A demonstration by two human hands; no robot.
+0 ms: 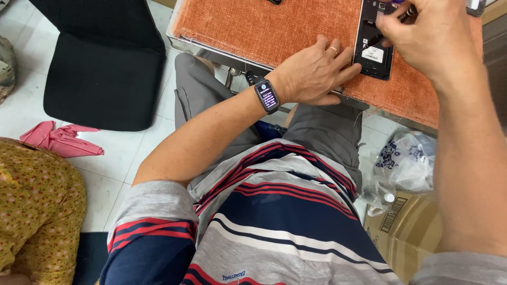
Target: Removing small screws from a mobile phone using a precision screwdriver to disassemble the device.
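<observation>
A white tiled floor (127,153) is seen at the left, with a black chair (100,63) and a crumpled pink cloth (60,138) lying on it, and a yellow flowered garment (37,206) is glimpsed at the near left edge. Further right, an orange woven mat (274,26) is spread over the surface, probably to keep small parts from sliding. The left hand (314,71), a dark smartwatch (266,95) on its wrist, is laid flat and open, fingertips pressed to the edge of an opened black phone (374,53) so that it is steadied. A small white rectangular label is seen inside the phone. The right hand (428,37) is closed around a dark slim tool (406,13) held over the phone's far end. At the near right, a white printed plastic bag (406,161) and a brown cardboard box (401,232) with a barcode label are set on the floor
</observation>
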